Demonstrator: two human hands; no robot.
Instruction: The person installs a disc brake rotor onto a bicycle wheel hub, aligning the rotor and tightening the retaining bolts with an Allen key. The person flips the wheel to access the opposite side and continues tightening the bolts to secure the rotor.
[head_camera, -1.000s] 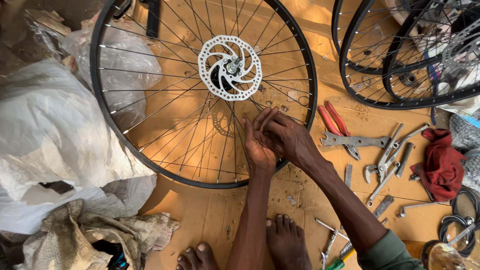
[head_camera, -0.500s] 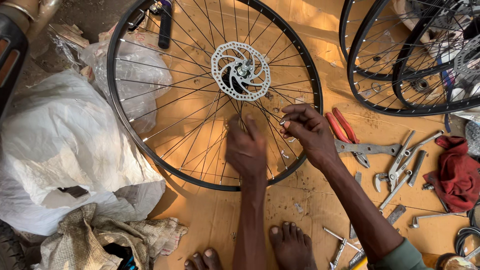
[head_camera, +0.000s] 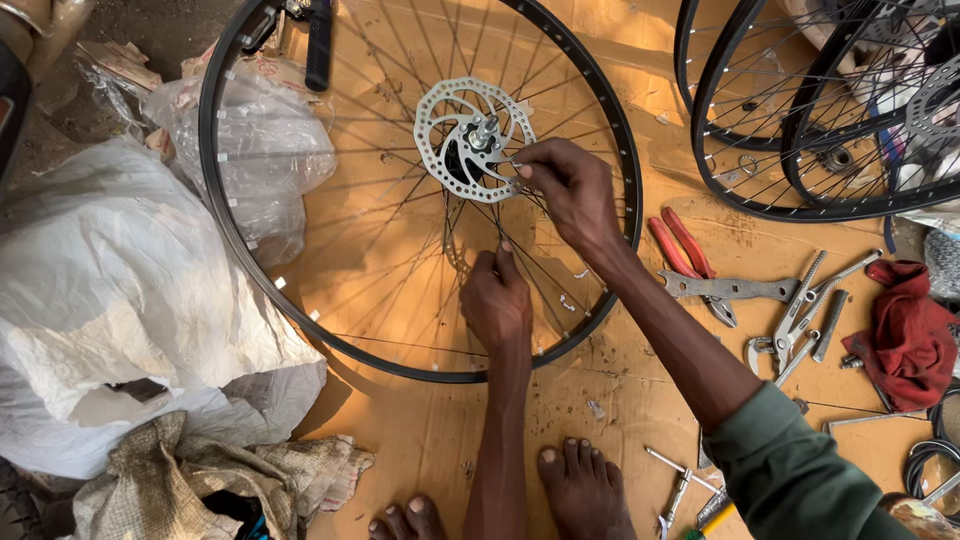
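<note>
Centre frame: right hand (head_camera: 572, 195) fingers pinch a spoke at the disc rotor (head_camera: 470, 138); left hand (head_camera: 497, 300) fingers grasp spokes below, inside bicycle wheel (head_camera: 400, 362).

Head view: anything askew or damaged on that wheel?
Nothing clearly damaged. The wheel lies flat on the board, rim looks round, disc rotor looks flat. Right hand is at the hub, left hand among the spokes. Small bits lie loose on the board near the rim; tools scattered right.
</note>
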